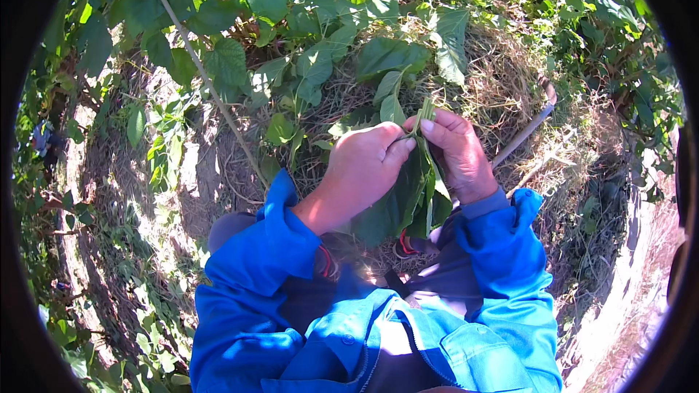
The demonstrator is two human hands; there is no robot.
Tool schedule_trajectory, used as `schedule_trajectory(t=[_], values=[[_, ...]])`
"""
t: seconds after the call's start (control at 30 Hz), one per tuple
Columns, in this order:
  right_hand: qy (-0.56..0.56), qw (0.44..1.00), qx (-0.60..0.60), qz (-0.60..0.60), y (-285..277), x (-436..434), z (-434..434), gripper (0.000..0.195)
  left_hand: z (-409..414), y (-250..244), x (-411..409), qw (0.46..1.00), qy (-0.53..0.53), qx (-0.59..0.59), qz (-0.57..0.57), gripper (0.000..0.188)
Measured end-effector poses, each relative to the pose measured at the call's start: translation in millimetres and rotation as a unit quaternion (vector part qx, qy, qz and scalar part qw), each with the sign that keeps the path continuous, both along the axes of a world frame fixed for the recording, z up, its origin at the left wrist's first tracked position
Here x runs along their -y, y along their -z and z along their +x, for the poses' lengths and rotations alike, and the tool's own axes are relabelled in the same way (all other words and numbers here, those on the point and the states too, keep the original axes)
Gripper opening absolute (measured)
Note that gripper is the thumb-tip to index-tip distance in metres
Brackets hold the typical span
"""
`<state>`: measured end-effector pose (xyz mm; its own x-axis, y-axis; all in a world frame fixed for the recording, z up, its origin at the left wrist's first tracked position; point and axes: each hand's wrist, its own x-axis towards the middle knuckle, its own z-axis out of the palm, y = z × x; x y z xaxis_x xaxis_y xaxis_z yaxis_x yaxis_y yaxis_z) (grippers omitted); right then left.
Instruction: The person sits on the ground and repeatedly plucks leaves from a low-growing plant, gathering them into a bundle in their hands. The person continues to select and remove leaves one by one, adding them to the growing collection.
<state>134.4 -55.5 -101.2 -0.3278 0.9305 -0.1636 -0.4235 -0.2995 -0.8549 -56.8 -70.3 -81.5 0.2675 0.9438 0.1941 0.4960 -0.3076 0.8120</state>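
Both of my hands meet in front of my knees around a small bunch of large green leaves (415, 196). The leaves hang downward, and their pale stems (424, 113) stick up together between my fingers. My left hand (366, 155) pinches the bunch just below the stem ends with thumb and bent forefinger. From the other side, my right hand (458, 147) holds the stems between thumb and fingers. A thin dark strand passes between the two hands at the stems; what it is cannot be made out. My right fingers are partly hidden behind the leaves.
Leafy plants (262, 5) crowd the far side. A long thin branch (205, 73) slants down at the left. On the dry grass (497, 71) at the right lies a grey stick-like piece (524, 131) with a brown end. My shoe (405, 245) shows below the leaves.
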Motion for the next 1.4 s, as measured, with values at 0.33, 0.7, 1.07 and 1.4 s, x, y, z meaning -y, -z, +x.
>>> schedule_trajectory(t=[0.33, 0.7, 1.07, 1.4], values=[[-0.006, 1.000, -0.017, -0.013, 4, 1, -3, 0.020, 0, 13, -2, 1.000, -0.015, 0.010, -0.008, 0.020], [-0.004, 0.999, -0.024, -0.030, 8, 2, -2, 0.021, -3, 9, -5, 0.997, -0.012, 0.048, -0.062, 0.031], [-0.008, 1.000, -0.018, 0.004, 13, -1, -5, 0.021, -3, 20, -6, 0.997, -0.047, 0.045, -0.042, 0.034], [0.006, 0.999, -0.035, -0.018, 18, 0, -4, 0.021, -2, 20, -8, 0.994, -0.059, 0.028, -0.090, 0.040]])
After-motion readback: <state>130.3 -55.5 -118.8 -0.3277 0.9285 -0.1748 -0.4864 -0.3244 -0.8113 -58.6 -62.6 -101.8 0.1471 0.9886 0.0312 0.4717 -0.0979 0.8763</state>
